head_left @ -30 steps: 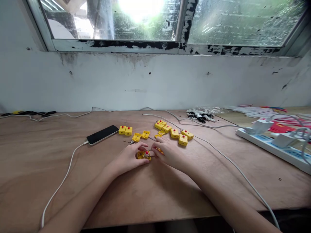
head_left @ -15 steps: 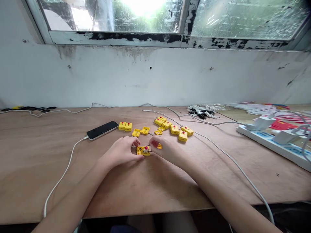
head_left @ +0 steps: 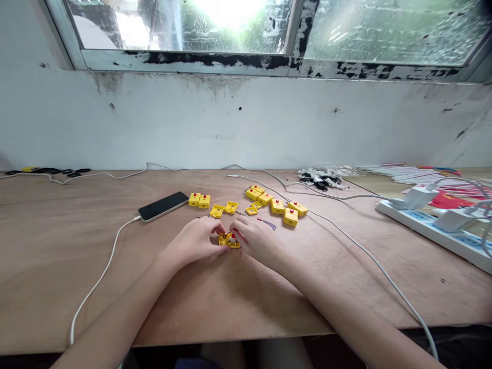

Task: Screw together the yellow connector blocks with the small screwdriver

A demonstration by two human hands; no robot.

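My left hand (head_left: 200,238) grips a small open yellow plastic casing (head_left: 223,240) by its left side, thumb in front and fingers behind. Inside the casing are small metal parts and a white piece with a red button (head_left: 232,237). My right hand (head_left: 255,238) reaches over the casing's right end, its fingertips closed at the red button; whether they pinch it or only press it I cannot tell. Just behind my right hand lies a slim screwdriver (head_left: 268,223) with a clear purplish handle. Two open yellow casing halves (head_left: 217,210) rest beyond my left hand.
Several closed yellow boxes with red buttons (head_left: 277,206) sit at the back right, two more (head_left: 204,201) behind. A phone (head_left: 163,206) on a white charging cable lies left. A power strip (head_left: 430,223) with plugs stands right, near black and white parts (head_left: 323,178).
My right hand has shifted left and up onto the casing and red button. The screwdriver's handle now shows behind it, and the small yellow piece by that hand is out of sight.
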